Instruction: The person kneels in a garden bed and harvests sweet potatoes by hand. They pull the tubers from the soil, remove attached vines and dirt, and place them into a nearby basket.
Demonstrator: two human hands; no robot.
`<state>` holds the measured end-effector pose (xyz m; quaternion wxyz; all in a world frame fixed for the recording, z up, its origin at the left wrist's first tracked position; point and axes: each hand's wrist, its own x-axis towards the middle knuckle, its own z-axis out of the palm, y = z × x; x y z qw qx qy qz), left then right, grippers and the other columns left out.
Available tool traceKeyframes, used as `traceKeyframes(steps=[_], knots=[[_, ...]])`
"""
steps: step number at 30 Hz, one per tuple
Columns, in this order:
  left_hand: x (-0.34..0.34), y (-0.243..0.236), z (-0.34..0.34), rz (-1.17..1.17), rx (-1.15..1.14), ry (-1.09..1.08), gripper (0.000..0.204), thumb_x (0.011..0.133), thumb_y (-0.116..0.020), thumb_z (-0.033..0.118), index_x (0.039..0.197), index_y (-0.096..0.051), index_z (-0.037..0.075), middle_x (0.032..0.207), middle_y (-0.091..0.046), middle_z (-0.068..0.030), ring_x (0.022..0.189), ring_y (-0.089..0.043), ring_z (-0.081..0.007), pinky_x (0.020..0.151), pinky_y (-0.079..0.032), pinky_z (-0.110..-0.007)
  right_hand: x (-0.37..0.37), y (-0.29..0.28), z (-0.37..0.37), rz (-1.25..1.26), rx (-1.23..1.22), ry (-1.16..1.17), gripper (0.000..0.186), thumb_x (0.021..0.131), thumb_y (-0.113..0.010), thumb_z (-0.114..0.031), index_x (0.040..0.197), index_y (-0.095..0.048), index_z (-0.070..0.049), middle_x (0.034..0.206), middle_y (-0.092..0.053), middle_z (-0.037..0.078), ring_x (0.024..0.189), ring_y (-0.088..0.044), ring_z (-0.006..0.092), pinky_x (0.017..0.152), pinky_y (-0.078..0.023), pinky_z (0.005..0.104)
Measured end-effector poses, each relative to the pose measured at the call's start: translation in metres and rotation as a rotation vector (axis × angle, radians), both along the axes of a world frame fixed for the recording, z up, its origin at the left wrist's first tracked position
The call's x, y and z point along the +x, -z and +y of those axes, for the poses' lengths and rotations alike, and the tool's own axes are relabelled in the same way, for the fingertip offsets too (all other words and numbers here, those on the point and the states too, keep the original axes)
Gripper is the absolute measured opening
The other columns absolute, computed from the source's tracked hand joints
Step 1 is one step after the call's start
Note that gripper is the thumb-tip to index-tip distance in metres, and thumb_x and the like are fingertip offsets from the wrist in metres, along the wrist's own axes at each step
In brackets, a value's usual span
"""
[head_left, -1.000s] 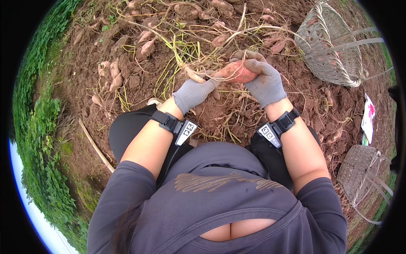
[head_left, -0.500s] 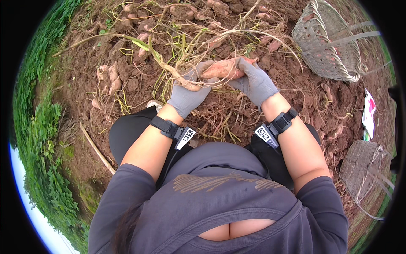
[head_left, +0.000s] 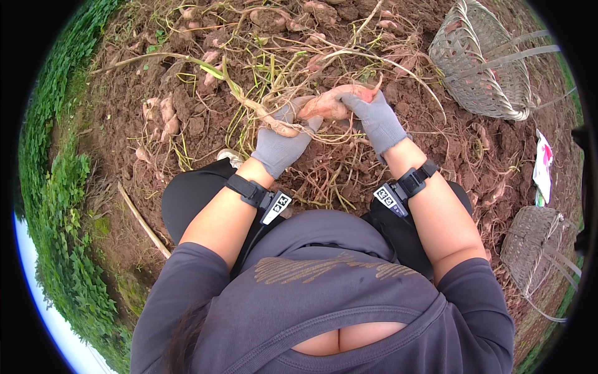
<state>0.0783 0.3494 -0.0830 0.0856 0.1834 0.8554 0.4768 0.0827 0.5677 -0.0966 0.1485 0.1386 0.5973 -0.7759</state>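
Observation:
A large reddish sweet potato (head_left: 327,106) lies between my two gloved hands, above the soil. My right hand (head_left: 377,122) is closed round its right end, thumb across the top. Fingers of my left hand (head_left: 283,146) close round the thick pale base of a sweet potato vine (head_left: 265,116). The potato's left end touches those fingers. From the vine, a long stem reaches away to the upper left, and stringy roots tangle around the potato. Part of the left fingers is hidden behind vine and potato.
Several sweet potatoes (head_left: 168,117) lie on the reddish soil to the left, others farther ahead. A woven basket (head_left: 479,62) stands at the upper right, another basket (head_left: 529,243) at the lower right. Between them lies a white and pink packet (head_left: 543,165). A stick (head_left: 143,218) rests at left.
The right hand has shifted slightly along the sweet potato, and its thin reddish tail now points up past the fingers. The vine and left hand have moved a little to the right.

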Motion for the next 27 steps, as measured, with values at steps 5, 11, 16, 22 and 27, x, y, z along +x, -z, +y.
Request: traceKeyframes(steps=[5, 11, 16, 22, 27], knots=[[0.004, 0.007, -0.001, -0.017, -0.001, -0.112, 0.042, 0.095, -0.073, 0.025, 0.130, -0.063, 0.002, 0.111, -0.074, -0.0139, 0.101, -0.071, -0.0231, 0.089, -0.055, -0.035, 0.002, 0.000, -0.001, 0.095, 0.506, 0.019, 0.066, 0.090, -0.080, -0.035, 0.137, -0.050, 0.001, 0.115, -0.070, 0.014, 0.098, -0.070, 0.0196, 0.079, -0.057, 0.0302], [0.002, 0.017, -0.004, -0.038, -0.105, -0.068, 0.045, 0.096, -0.072, 0.028, 0.132, -0.063, 0.002, 0.112, -0.073, -0.0127, 0.099, -0.069, -0.0205, 0.088, -0.055, -0.033, -0.002, -0.017, 0.023, 0.328, 0.386, -0.234, 0.063, 0.093, -0.077, -0.030, 0.139, -0.050, 0.003, 0.120, -0.069, 0.013, 0.109, -0.069, 0.0207, 0.085, -0.059, 0.0317], [-0.001, 0.012, -0.002, 0.051, -0.002, 0.098, 0.038, 0.093, -0.072, 0.030, 0.122, -0.068, 0.005, 0.110, -0.073, -0.0123, 0.102, -0.070, -0.0283, 0.090, -0.055, -0.039, 0.008, -0.034, 0.030, -0.126, -0.041, -0.079, 0.054, 0.100, -0.066, -0.042, 0.133, -0.057, -0.001, 0.112, -0.067, 0.008, 0.097, -0.068, 0.0153, 0.078, -0.062, 0.0315], [-0.008, 0.005, 0.005, -0.245, 0.041, -0.188, 0.046, 0.096, -0.071, 0.029, 0.136, -0.062, 0.007, 0.125, -0.070, -0.0129, 0.110, -0.069, -0.0220, 0.097, -0.053, -0.036, 0.027, -0.020, 0.064, -0.310, -0.071, 0.211, 0.042, 0.099, -0.069, -0.037, 0.129, -0.062, -0.008, 0.115, -0.069, 0.010, 0.099, -0.070, 0.0221, 0.079, -0.063, 0.0373], [-0.019, 0.000, 0.002, -0.373, 0.258, -0.315, 0.041, 0.100, -0.069, 0.024, 0.135, -0.062, 0.005, 0.105, -0.071, -0.0074, 0.078, -0.060, -0.0100, 0.070, -0.050, -0.026, 0.046, 0.009, 0.167, -0.592, 0.110, 0.474, 0.039, 0.097, -0.071, -0.038, 0.119, -0.066, -0.006, 0.117, -0.071, 0.011, 0.100, -0.068, 0.0269, 0.081, -0.061, 0.0433]])
